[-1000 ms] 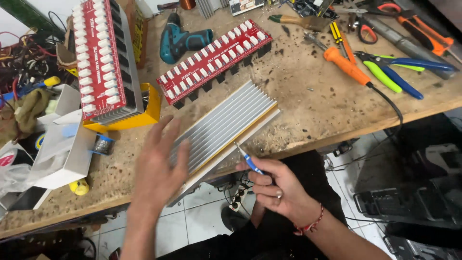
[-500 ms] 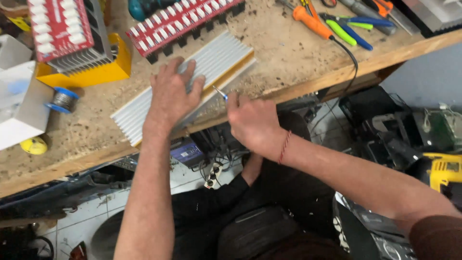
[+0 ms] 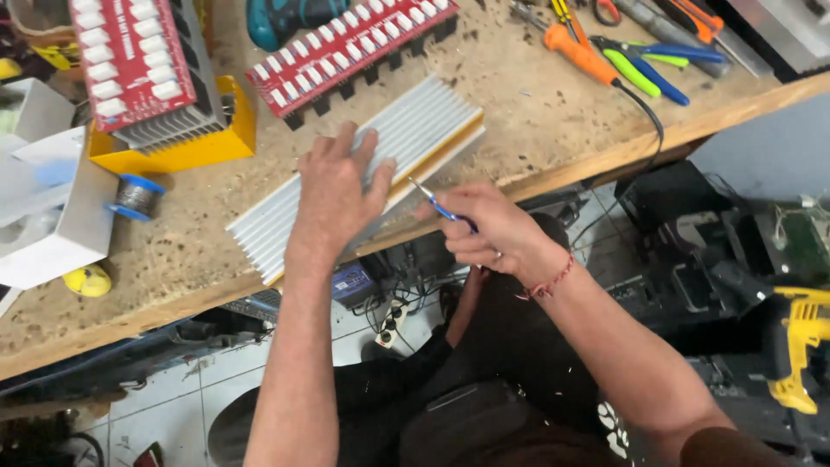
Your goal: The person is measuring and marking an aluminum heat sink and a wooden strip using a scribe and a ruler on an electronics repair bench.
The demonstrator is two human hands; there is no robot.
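Note:
A long finned aluminium heatsink (image 3: 415, 130) lies slantwise on the wooden workbench (image 3: 553, 130), near its front edge. My left hand (image 3: 337, 195) lies flat on the heatsink's middle, fingers spread, pressing it down. My right hand (image 3: 488, 229) is closed around a small blue-handled tool (image 3: 437, 206). Its thin metal tip points at the heatsink's front edge, close to my left thumb.
Behind the heatsink sit a red board with white parts (image 3: 346, 47), a second red board on a yellow box (image 3: 138, 69), a solder spool (image 3: 134, 197), a white box (image 3: 52, 216), and an orange-handled soldering iron (image 3: 581, 54) with pliers (image 3: 648, 65). A yellow drill (image 3: 800, 346) lies below right.
The view has shifted between frames. My left hand stays flat on the heatsink. My right hand shows the blue-handled tool again, its tip at the heatsink's edge.

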